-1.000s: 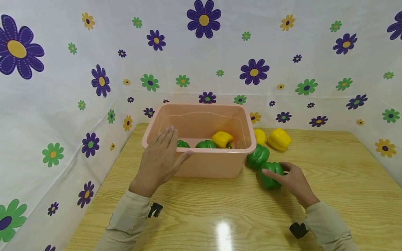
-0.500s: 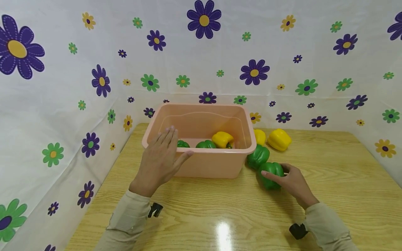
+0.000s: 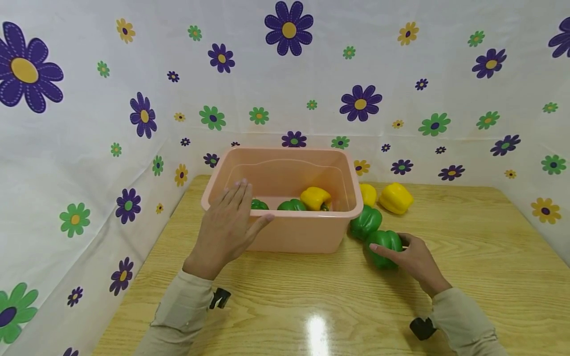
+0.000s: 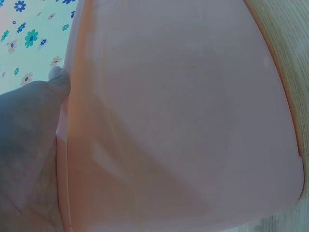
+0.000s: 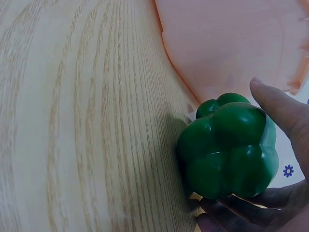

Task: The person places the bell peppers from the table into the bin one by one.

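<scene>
Nearest green pepper (image 5: 229, 152) in the grip of the right hand (image 3: 416, 254), left hand (image 3: 224, 225) straight-fingered on the pink tub (image 3: 303, 233).

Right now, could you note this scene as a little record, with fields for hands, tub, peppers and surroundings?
Left hand: rests on the near rim of the tub, fingers straight
Right hand: fingers and thumb around a green pepper
In the tub: one yellow pepper, two green peppers partly hidden; more may be out of sight
Beside the tub, not held: another green pepper, two yellow peppers
Table: pale wood
Backdrop: white with printed flowers
</scene>
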Action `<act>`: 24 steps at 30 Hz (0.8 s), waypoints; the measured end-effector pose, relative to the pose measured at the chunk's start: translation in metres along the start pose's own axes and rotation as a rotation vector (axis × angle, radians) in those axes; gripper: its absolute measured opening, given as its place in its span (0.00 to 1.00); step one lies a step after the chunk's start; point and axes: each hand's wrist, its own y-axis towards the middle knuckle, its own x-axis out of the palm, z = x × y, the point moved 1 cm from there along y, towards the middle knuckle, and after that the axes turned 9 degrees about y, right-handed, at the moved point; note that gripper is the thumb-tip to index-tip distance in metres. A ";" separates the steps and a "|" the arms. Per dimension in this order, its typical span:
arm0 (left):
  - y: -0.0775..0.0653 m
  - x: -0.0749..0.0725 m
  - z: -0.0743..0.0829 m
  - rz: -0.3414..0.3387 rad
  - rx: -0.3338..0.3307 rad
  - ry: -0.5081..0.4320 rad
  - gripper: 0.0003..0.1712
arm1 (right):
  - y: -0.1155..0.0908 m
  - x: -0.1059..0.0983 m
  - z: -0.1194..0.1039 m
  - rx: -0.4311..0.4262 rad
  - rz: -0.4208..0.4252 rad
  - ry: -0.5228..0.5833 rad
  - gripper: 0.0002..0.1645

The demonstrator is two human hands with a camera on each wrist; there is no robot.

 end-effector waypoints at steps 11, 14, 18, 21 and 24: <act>0.000 0.001 -0.001 -0.009 -0.003 0.008 0.51 | 0.000 0.001 -0.001 -0.003 -0.004 -0.004 0.61; 0.000 0.001 0.000 -0.010 -0.005 0.012 0.51 | 0.000 0.001 -0.001 -0.002 -0.006 -0.002 0.61; 0.000 0.001 0.000 -0.012 -0.005 0.010 0.51 | 0.000 0.001 -0.001 0.004 -0.007 0.003 0.61; 0.000 0.001 0.000 -0.013 -0.005 0.007 0.51 | -0.001 0.001 -0.001 0.009 -0.006 0.005 0.61; 0.000 0.001 0.000 -0.015 -0.006 0.006 0.52 | -0.001 0.002 -0.002 0.008 -0.003 0.003 0.61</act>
